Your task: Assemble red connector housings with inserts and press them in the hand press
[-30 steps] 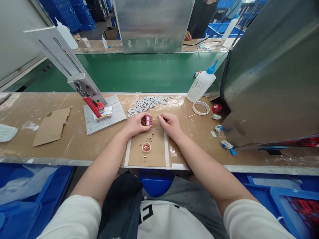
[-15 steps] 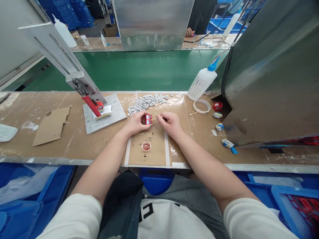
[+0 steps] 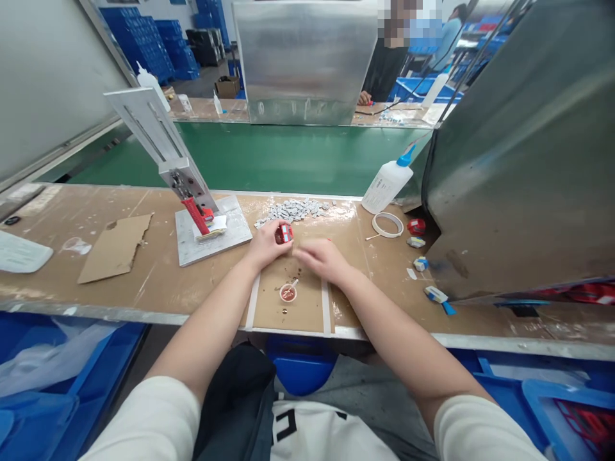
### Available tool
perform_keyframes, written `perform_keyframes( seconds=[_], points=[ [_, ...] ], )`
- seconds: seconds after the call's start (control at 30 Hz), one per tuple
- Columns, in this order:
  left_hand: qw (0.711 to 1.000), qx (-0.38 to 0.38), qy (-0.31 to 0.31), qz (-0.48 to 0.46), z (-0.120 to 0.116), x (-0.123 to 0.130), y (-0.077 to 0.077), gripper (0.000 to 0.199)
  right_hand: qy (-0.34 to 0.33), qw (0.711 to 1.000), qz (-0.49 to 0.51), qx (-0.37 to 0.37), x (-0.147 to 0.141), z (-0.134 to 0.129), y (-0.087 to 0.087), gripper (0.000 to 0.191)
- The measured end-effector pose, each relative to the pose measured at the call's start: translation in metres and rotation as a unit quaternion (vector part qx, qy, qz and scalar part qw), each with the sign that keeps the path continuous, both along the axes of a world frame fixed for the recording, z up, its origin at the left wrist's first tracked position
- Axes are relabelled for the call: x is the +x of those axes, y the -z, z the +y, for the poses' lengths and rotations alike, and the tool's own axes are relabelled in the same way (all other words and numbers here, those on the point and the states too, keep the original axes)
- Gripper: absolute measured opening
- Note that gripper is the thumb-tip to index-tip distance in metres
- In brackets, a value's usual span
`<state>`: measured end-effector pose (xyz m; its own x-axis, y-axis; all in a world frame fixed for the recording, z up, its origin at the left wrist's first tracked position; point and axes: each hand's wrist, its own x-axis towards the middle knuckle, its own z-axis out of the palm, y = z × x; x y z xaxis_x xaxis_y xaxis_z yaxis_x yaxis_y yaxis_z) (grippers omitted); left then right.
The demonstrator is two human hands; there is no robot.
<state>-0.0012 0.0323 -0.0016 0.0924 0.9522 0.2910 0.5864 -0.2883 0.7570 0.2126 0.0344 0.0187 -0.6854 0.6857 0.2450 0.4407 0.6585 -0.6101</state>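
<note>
A: Left hand?
B: Fingers gripping the red part, over the bench, beyond the cup.
A: Right hand?
B: Near the part, blurred. Can't tell if fingers hold anything.

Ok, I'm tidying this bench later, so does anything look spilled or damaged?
Yes: dark spots lie around the cup, perhaps drips. Further left, the cardboard has a ragged right edge, as if torn.
</note>
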Motion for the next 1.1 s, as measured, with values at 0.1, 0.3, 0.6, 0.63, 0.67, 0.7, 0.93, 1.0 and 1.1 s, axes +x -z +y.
perform_keyframes(
  seconds=[0.1,0.3,0.6,0.63,0.67,0.7,0.93,1.0,1.1],
  points=[
    [0.997,0.046,-0.048,0.046,-0.001,-0.002,-0.001,0.037,0.198,0.98,-0.017,-0.006,-0.013,0.041,-0.007,0.037],
    [0.994,0.019,-0.091,-0.063,0.001,-0.007,0.0,0.041,0.169,0.971,-0.166,0.003,-0.045,0.086,-0.012,0.018],
    [0.95,-0.016,0.043,-0.308,0.009,-0.01,0.0,0.054,0.122,0.969,-0.21,0.035,-0.048,0.082,-0.011,0.022],
    [0.95,-0.015,0.045,-0.308,0.009,-0.009,-0.001,0.054,0.122,0.97,-0.209,0.034,-0.049,0.083,-0.011,0.021],
    [0.95,-0.016,0.047,-0.308,0.008,-0.009,-0.001,0.054,0.124,0.97,-0.206,0.032,-0.049,0.084,-0.01,0.02],
    [0.951,-0.017,0.046,-0.306,0.008,-0.009,-0.002,0.054,0.129,0.97,-0.202,0.029,-0.049,0.085,-0.009,0.019],
    [0.953,0.002,-0.019,-0.301,0.011,-0.013,-0.006,0.055,0.138,0.973,-0.183,0.008,-0.049,0.094,-0.007,0.019],
    [0.954,0.013,-0.021,-0.299,0.01,-0.014,-0.006,0.055,0.14,0.974,-0.181,0.006,-0.046,0.093,-0.007,0.02],
    [0.954,0.027,-0.008,-0.299,0.007,-0.013,-0.005,0.052,0.144,0.973,-0.183,0.008,-0.041,0.088,-0.008,0.022]
  ],
)
